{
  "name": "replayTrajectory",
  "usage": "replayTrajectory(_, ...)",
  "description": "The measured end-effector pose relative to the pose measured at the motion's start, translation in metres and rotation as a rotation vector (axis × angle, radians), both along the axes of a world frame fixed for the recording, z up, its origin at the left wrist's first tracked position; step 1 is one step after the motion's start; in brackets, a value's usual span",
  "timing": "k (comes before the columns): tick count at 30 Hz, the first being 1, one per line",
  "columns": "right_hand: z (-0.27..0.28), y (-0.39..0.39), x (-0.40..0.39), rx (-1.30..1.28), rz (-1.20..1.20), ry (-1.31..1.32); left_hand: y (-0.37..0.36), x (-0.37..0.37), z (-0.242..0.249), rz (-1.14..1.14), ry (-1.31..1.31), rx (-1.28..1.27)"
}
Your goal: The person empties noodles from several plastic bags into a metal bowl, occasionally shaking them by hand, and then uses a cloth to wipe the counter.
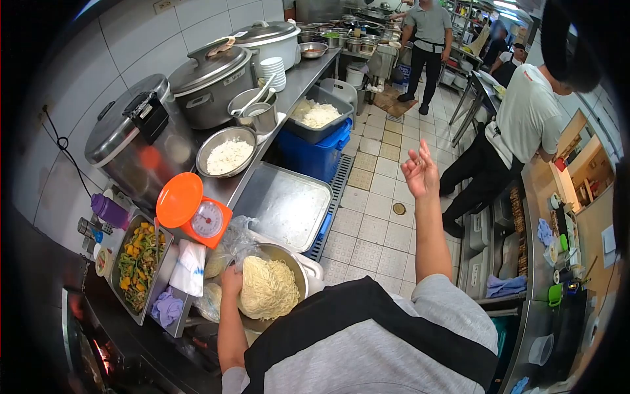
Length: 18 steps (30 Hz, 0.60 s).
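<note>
Scanning rightward, I saw the left hand curled at the left edge of the metal bowl, its grip too hidden to tell. Noodles lay heaped inside, just right of it; the farther right hand was raised, empty, fingers loosely spread.

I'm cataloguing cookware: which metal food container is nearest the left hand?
The round metal basin heaped with pale yellow noodles, right beside the left hand. The rectangular metal tray of vegetables and round metal bowl of white rice lie farther away.
</note>
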State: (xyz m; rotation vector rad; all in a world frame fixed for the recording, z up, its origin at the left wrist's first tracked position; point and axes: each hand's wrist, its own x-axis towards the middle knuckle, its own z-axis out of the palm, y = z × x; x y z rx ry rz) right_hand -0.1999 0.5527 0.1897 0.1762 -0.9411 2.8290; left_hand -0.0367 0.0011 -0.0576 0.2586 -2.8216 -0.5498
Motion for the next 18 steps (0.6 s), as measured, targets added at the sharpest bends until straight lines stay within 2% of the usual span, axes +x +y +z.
replayTrajectory(2,-0.021,-0.002,0.001,-0.011,-0.013,-0.105,0.004,-0.006,0.012,0.085,-0.326,0.343)
replayTrajectory(3,-0.032,-0.003,0.001,-0.01,-0.021,-0.148,0.0,-0.006,0.007,0.08,-0.33,0.341)
replayTrajectory(5,-0.047,-0.008,0.003,-0.008,-0.011,-0.201,-0.02,-0.006,-0.027,0.343,-0.536,0.599)
replayTrajectory(6,-0.051,-0.012,0.004,-0.005,0.008,-0.249,-0.025,-0.007,-0.044,0.34,-0.536,0.599)
replayTrajectory(7,-0.053,-0.015,0.005,0.008,0.015,-0.266,-0.028,-0.007,-0.061,0.39,-0.413,0.591)
replayTrajectory(8,-0.056,-0.018,0.006,0.01,0.014,-0.266,-0.028,-0.007,-0.07,0.438,-0.29,0.582)
replayTrajectory(9,-0.059,-0.019,0.005,0.018,0.028,-0.278,-0.025,-0.006,-0.065,0.436,-0.292,0.584)
replayTrajectory(11,-0.064,-0.022,0.005,0.028,0.044,-0.297,-0.015,-0.002,-0.042,0.52,-0.547,1.054)
replayTrajectory(12,-0.066,-0.024,0.006,0.028,0.042,-0.297,-0.013,0.001,-0.032,0.518,-0.548,1.054)
replayTrajectory(14,-0.07,-0.025,0.005,0.037,0.062,-0.3,-0.013,0.007,-0.018,0.589,-0.6,1.369)
replayTrajectory(15,-0.072,-0.025,0.005,0.036,0.062,-0.3,-0.012,0.01,-0.012,0.46,-0.612,1.425)
replayTrajectory(16,-0.073,-0.026,0.005,0.04,0.062,-0.303,-0.006,0.015,0.002,0.461,-0.611,1.424)
replayTrajectory(18,-0.077,-0.028,0.005,0.043,0.064,-0.311,0.005,0.026,0.023,0.406,-0.601,1.207)
